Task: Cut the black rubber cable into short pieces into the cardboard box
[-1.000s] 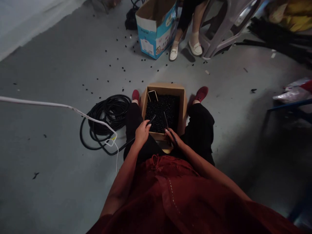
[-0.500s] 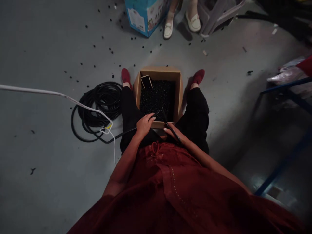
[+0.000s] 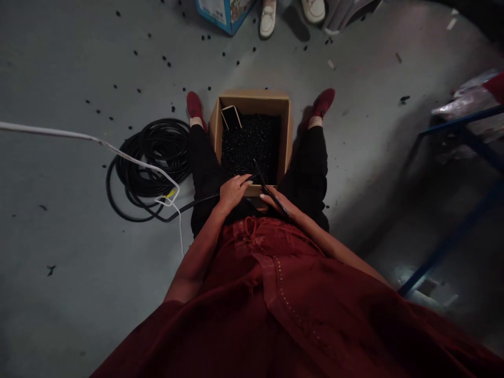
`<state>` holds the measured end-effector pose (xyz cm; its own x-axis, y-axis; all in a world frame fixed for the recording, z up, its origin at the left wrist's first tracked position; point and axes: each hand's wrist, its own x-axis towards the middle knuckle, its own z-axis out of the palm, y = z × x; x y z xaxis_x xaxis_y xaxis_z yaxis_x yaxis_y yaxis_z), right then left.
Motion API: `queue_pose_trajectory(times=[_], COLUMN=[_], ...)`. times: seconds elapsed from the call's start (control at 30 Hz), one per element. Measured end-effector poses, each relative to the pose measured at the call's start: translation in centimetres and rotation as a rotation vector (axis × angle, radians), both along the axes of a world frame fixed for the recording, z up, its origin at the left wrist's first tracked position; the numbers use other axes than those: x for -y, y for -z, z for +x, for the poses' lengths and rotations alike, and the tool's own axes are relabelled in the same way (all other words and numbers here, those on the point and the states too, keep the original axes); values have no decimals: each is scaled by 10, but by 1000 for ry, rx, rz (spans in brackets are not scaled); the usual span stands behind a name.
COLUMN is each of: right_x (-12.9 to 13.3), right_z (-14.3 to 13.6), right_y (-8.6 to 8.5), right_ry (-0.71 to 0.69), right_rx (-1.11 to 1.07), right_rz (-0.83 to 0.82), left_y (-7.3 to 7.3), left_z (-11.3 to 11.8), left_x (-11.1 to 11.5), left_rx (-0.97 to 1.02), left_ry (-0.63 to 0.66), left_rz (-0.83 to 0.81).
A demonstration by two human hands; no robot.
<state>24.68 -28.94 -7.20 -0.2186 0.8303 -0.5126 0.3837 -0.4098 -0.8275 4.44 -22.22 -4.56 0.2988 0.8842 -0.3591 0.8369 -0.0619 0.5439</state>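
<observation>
My left hand [image 3: 232, 193] is closed around a black tube [image 3: 203, 200], near its end, over the near edge of a cardboard box [image 3: 288, 136]. The tube runs back over my thigh to a black coil [image 3: 173, 128] on the floor. In my right hand [image 3: 279, 199] are what look like slim dark scissors [image 3: 259, 172], their tips pointing into the box, close to the tube's end. Many small black pieces [image 3: 252, 144] fill the lower part of the box. A dark rectangle with a pale border [image 3: 231, 118] leans in its far left corner.
A white cord [image 3: 129, 157] hangs across the left side, over the coil. Small black bits lie scattered on the grey floor. Ahead are a blue carton [image 3: 220, 13] and another person's pale shoes [image 3: 268, 21]. A blue metal frame [image 3: 452, 123] stands at right.
The view has shifted, so the floor things and the box sit higher in it. The scissors' tips are now nearer the left hand's fingertips and the tube's end.
</observation>
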Motion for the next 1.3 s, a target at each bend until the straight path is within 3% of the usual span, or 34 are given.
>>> queue_pose_trajectory(times=[0.47,0.83,1.13,1.3], right_x=[-10,-21,-32,-36], right_z=[-4,-17,-28,-27], right_y=[1,33,51,53], right_ry=[-71,-143,-42,32], right_rx=[33,340,343,326], right_rz=[39,26,20,30], left_y=[7,27,41,43], left_z=[-8,-10,-13,-13], left_x=[-7,-8,-15,-19], left_rx=[-6,-112,-184,-174], left_ry=[22,14,56,51], left_rz=[-26,-4,119,86])
